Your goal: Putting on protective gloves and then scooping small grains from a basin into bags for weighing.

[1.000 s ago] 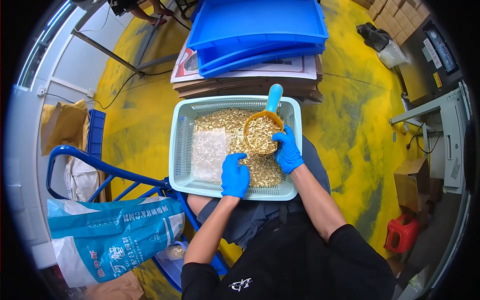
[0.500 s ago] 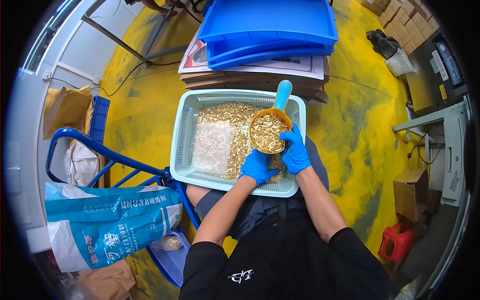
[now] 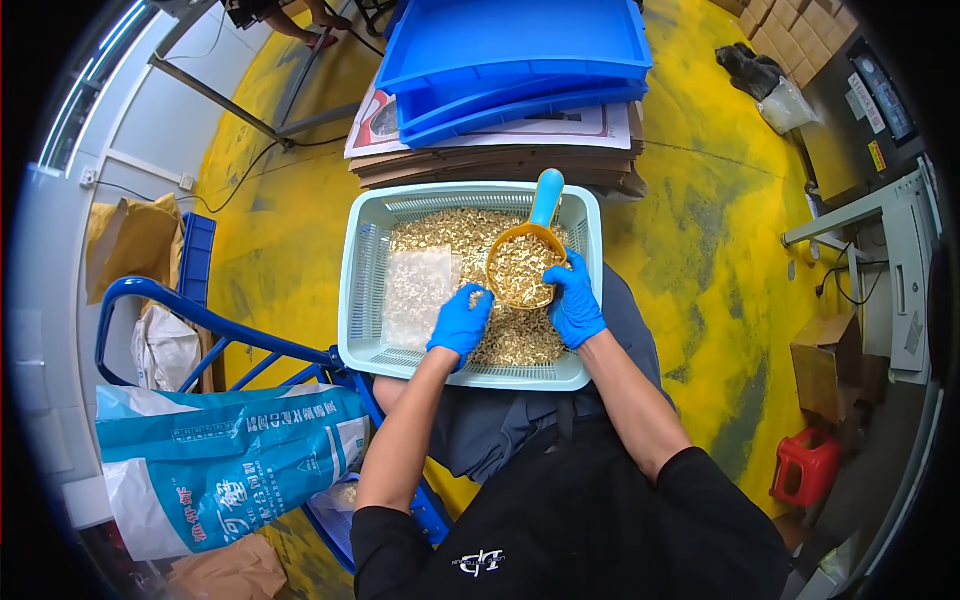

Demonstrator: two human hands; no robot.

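On my lap rests a pale green plastic basket [image 3: 356, 270] with small gold-coloured metal pieces [image 3: 520, 345] spread in it. A clear plastic bag [image 3: 412, 310] lies flat over the pieces at its left side. My right hand [image 3: 577, 302], in a blue glove, grips the rim of an orange scoop [image 3: 524, 268], its blue handle pointing away from me. Gold pieces fill the scoop. Also gloved in blue, my left hand [image 3: 462, 322] is closed, palm side up, just left of the scoop. A few gold pieces show between its fingertips.
Beyond the basket, blue trays [image 3: 515, 45] are stacked on flattened cardboard [image 3: 500, 165]. At left, a blue metal frame [image 3: 220, 325] stands by a blue and white sack [image 3: 235, 465]. A red jug [image 3: 804, 468] sits on the yellow floor at right. Another person's legs show far left.
My left hand has moved left, off the scoop's near side, and has turned and closed on a few gold pieces. My right hand still holds the scoop, now slightly farther left.
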